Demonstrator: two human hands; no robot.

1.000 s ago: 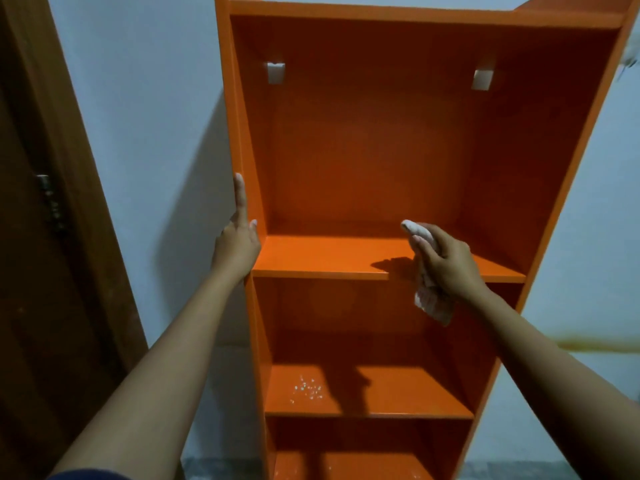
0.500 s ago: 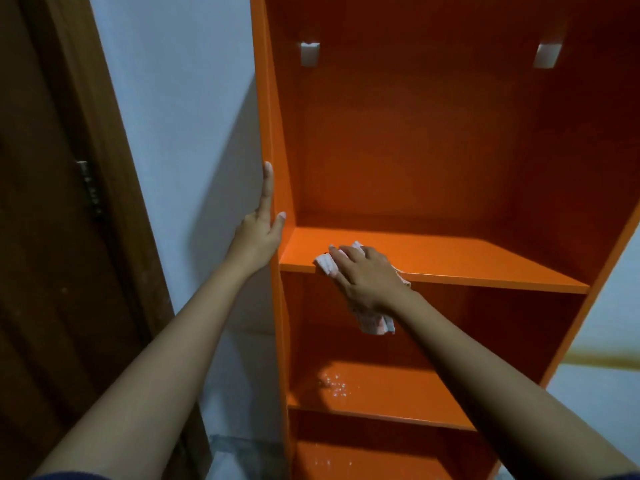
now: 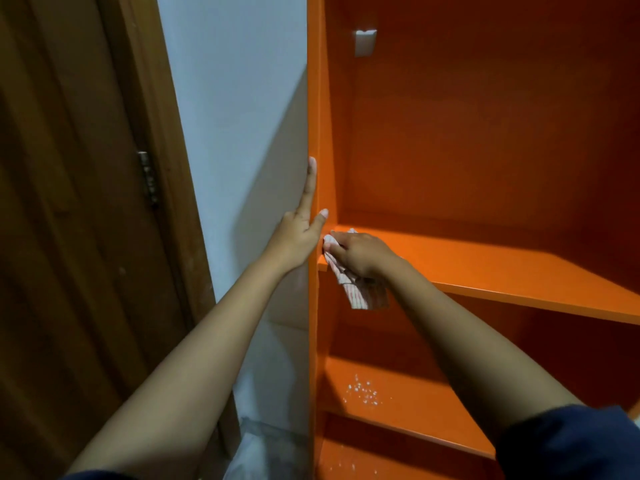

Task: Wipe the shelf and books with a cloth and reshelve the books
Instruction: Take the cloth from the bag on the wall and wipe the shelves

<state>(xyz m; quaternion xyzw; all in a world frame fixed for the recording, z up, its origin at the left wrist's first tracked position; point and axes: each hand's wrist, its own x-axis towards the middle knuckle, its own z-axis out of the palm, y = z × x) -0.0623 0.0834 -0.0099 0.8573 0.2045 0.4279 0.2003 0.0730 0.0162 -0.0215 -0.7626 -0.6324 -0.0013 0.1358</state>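
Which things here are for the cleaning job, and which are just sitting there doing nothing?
For the job: the cloth, the right hand gripping it, the orange shelf under it, the left hand touching the bookcase side, the white specks on the lower shelf. No books in view.

Just there: the wooden door, its hinge, the white wall, the white bracket at the back.

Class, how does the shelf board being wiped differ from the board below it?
The upper board has the right hand holding a cloth against its left end; nothing touches the lower board. The lower board carries white specks; the upper board shows none. Both are orange, without books.
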